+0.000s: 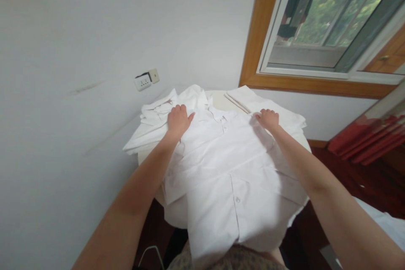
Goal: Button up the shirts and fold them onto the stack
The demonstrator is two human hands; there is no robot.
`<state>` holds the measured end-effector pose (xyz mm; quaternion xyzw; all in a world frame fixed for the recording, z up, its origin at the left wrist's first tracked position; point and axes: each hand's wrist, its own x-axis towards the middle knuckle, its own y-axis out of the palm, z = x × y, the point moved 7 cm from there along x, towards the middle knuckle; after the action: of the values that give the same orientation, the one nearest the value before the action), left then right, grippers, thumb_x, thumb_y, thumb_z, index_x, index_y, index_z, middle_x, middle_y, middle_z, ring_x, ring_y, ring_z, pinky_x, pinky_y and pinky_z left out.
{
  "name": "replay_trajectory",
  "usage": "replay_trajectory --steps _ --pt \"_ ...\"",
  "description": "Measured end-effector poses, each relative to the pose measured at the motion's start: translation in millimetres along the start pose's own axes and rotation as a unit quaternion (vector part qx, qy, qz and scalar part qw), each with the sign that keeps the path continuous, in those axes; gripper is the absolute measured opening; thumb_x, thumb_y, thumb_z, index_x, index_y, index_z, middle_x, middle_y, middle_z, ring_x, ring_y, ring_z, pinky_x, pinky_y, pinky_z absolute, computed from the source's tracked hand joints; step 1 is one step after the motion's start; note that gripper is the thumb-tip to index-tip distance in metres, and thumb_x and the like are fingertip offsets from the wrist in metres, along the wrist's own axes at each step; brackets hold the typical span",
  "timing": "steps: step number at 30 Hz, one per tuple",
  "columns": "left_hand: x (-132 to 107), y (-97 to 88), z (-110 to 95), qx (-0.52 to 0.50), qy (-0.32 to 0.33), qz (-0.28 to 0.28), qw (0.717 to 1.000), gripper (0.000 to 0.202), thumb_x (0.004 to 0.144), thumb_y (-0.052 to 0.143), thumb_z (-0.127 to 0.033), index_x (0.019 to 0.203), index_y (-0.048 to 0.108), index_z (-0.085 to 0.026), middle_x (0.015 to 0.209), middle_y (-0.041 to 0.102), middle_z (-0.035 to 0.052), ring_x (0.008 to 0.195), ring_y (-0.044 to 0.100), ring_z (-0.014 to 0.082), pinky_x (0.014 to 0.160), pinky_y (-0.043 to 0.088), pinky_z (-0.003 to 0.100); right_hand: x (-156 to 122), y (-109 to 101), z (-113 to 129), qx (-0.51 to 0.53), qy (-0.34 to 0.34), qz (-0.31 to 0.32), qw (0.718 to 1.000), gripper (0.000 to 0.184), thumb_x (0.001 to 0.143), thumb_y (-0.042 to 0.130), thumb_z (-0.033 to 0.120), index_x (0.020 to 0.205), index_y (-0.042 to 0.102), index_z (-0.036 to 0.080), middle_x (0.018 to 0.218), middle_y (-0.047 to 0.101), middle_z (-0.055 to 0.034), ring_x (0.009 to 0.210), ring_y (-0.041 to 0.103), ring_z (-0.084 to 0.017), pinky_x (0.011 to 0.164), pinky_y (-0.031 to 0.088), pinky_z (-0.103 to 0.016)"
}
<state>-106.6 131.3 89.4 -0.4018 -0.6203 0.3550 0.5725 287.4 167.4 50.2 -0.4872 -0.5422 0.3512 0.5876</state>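
A white button-up shirt (pixel 221 156) lies spread over a small pale table (pixel 218 98), its collar toward the wall and its lower part draping over the near edge. At the shirt's left shoulder area, my left hand (pixel 179 120) is closed on the cloth, fingers curled and thumb out to the side. My right hand (pixel 268 119) pinches the fabric at the opposite shoulder. Beside my left hand sits a loose heap of white clothing (pixel 155 122). Folded white cloth (pixel 268 105) lies behind and to the right of my right hand.
A white wall (pixel 95 50) with a power socket (pixel 143 82) rises behind the table. The wood-framed window (pixel 303 80) is at the upper right. Red-and-white fabric (pixel 370 139) hangs at the right above the dark red floor (pixel 341 173).
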Motion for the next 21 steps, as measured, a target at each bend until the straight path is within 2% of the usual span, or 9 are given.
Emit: replay_trajectory --steps 4,6,9,12,16,18,20,21 --pt "13.3 7.8 -3.8 -0.005 0.002 0.046 0.999 0.058 0.09 0.044 -0.058 0.122 0.052 -0.011 0.111 0.065 0.0213 0.111 0.057 0.034 0.09 0.04 0.042 24.4 22.5 3.9 0.052 -0.005 0.121 0.991 0.054 0.09 0.044 0.058 0.121 0.061 0.016 0.12 0.064 -0.0179 0.108 0.061 -0.029 0.086 0.043 -0.039" --pt "18.7 15.4 -9.7 0.005 0.021 0.083 0.996 0.058 0.087 0.046 -0.062 0.116 0.058 -0.013 0.105 0.068 0.0196 0.107 0.06 0.0341 0.09 0.039 0.042 33.3 27.1 7.5 0.092 -0.013 0.149 0.984 0.055 0.086 0.053 0.056 0.123 0.06 0.016 0.12 0.065 -0.0167 0.105 0.062 -0.028 0.083 0.044 -0.035" --pt "24.9 24.4 -22.2 0.027 0.075 0.116 0.99 0.049 0.09 0.044 -0.055 0.108 0.065 -0.015 0.107 0.069 0.0178 0.106 0.062 0.0331 0.089 0.04 0.042 42.9 24.3 17.1 0.139 -0.052 0.149 0.978 0.042 0.079 0.062 0.038 0.114 0.065 0.015 0.116 0.068 -0.0145 0.1 0.063 -0.025 0.078 0.044 -0.029" --pt "30.0 28.0 -30.4 0.037 0.111 0.129 0.985 0.038 0.093 0.041 -0.041 0.109 0.066 -0.017 0.111 0.07 0.0146 0.108 0.062 0.0295 0.089 0.041 0.039 47.7 17.9 25.6 0.169 -0.082 0.14 0.972 0.028 0.076 0.06 0.024 0.102 0.067 0.015 0.107 0.071 -0.0102 0.094 0.063 -0.022 0.075 0.043 -0.025" --pt "31.2 20.0 -30.7 -0.011 0.141 0.116 0.983 0.038 0.096 0.036 -0.036 0.117 0.064 -0.022 0.11 0.07 0.0113 0.105 0.062 0.0267 0.089 0.043 0.037 41.4 7.1 24.5 0.223 -0.096 0.118 0.963 0.024 0.078 0.052 0.02 0.099 0.063 0.015 0.099 0.07 -0.0071 0.088 0.062 -0.019 0.071 0.044 -0.023" --pt "22.1 7.7 -27.1 -0.051 0.178 0.073 0.98 0.039 0.096 0.035 -0.034 0.121 0.062 -0.02 0.11 0.068 0.0121 0.107 0.06 0.0269 0.093 0.042 0.039 26.8 -4.5 14.9 0.319 -0.111 0.083 0.938 0.025 0.08 0.049 0.024 0.101 0.059 0.016 0.099 0.069 -0.0068 0.088 0.062 -0.019 0.071 0.045 -0.024" --pt "0.4 -7.9 -20.1 -0.095 0.232 0.018 0.968 0.039 0.095 0.036 -0.031 0.12 0.062 -0.016 0.113 0.065 0.0147 0.112 0.055 0.0276 0.099 0.04 0.043 1.6 -18.6 -3.7 0.45 -0.131 0.044 0.882 0.028 0.079 0.049 0.028 0.104 0.056 0.017 0.101 0.068 -0.0076 0.091 0.063 -0.02 0.074 0.047 -0.028" --pt "-15.2 -15.3 -15.4 -0.12 0.262 -0.001 0.958 0.038 0.094 0.038 -0.03 0.118 0.062 -0.015 0.117 0.063 0.0159 0.115 0.053 0.0276 0.102 0.04 0.044 -14.6 -22.6 -14.4 0.494 -0.142 0.045 0.857 0.032 0.078 0.05 0.03 0.107 0.056 0.018 0.103 0.068 -0.0085 0.095 0.063 -0.022 0.077 0.048 -0.03"
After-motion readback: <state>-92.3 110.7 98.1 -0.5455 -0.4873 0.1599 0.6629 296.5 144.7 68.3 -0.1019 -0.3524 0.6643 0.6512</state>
